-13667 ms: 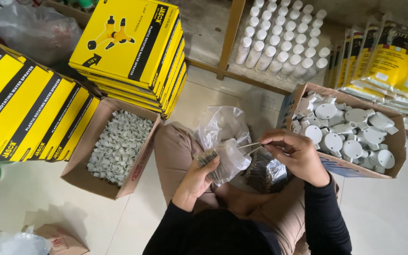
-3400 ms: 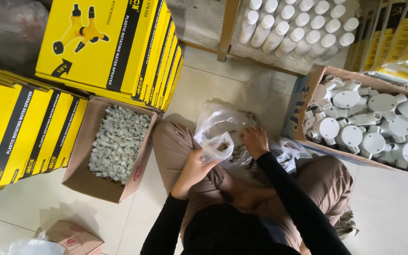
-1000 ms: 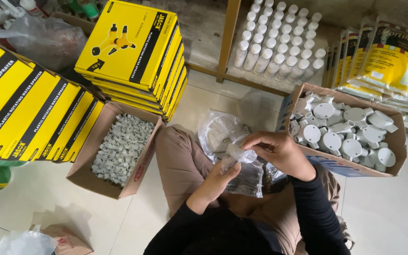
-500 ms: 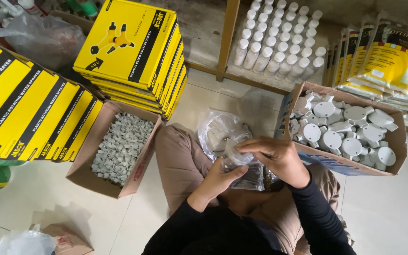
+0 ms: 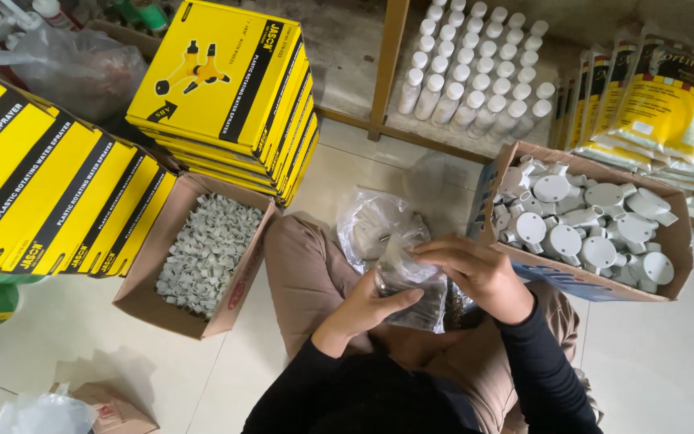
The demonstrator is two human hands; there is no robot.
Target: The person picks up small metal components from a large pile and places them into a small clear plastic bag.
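Clear, crinkled plastic makes up the small bag (image 5: 411,285) held over the person's lap, and dark small pieces show through its lower half; what they are is too small to tell. Its top is gathered and twisted to a narrow neck.

The left hand (image 5: 367,309) comes up from below, palm cupped against the bag's left side, fingers curled round it and the thumb lying across the front. The right hand (image 5: 475,269) arches over from the right, wrist bent, its fingertips pressed together on the neck of the bag, pinching it. Both forearms wear black sleeves.

Behind the bag a larger clear bag (image 5: 375,225) lies on the knee. To the left, an open carton (image 5: 202,257) on the floor holds small grey-white clips; to the right, another carton (image 5: 604,229) holds round white fittings. Yellow boxes (image 5: 226,88) are stacked beyond, and white bottles (image 5: 475,72) stand in rows on the low shelf.
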